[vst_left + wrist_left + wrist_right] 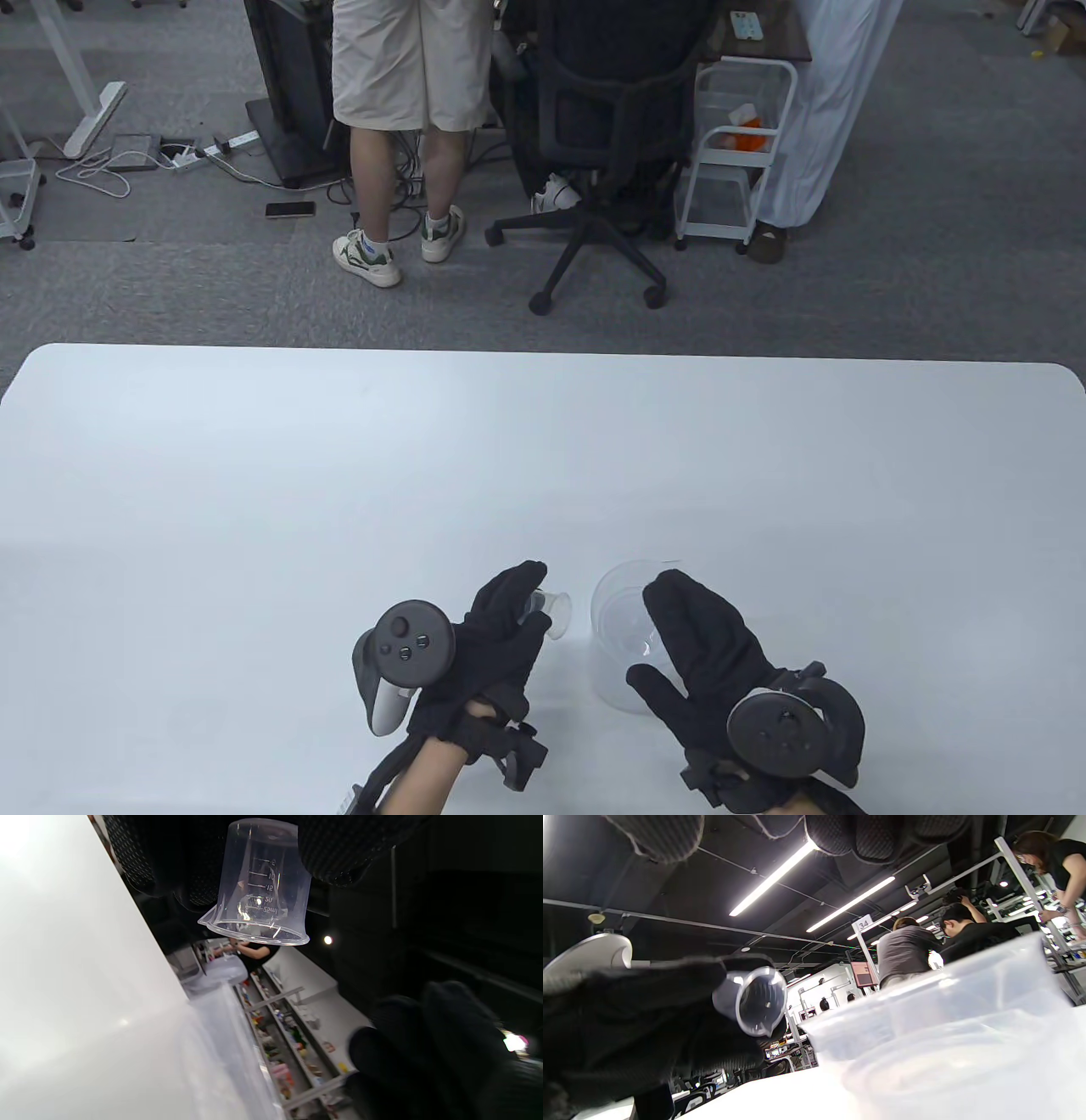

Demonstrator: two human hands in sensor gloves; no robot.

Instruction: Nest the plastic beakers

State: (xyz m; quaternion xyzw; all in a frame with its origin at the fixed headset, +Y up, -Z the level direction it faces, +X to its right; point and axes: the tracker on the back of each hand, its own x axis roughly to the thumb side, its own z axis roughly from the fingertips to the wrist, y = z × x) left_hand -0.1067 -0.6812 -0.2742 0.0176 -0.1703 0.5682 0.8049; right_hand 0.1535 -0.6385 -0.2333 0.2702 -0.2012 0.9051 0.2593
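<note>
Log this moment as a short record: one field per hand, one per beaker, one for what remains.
left hand: holds the small beaker in its grip, mouth towards the large beaker
right hand: fingers spread over the large beaker; contact unclear
large beaker: upright on the white table; appears to hold nested beakers
remaining: small beaker not yet nested

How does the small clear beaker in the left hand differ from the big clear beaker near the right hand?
The small clear plastic beaker is much smaller than the large clear plastic beaker. The small one is held off the white table by the left hand, tipped sideways; the large one stands upright on it, beside the right hand. Both are transparent.
</note>
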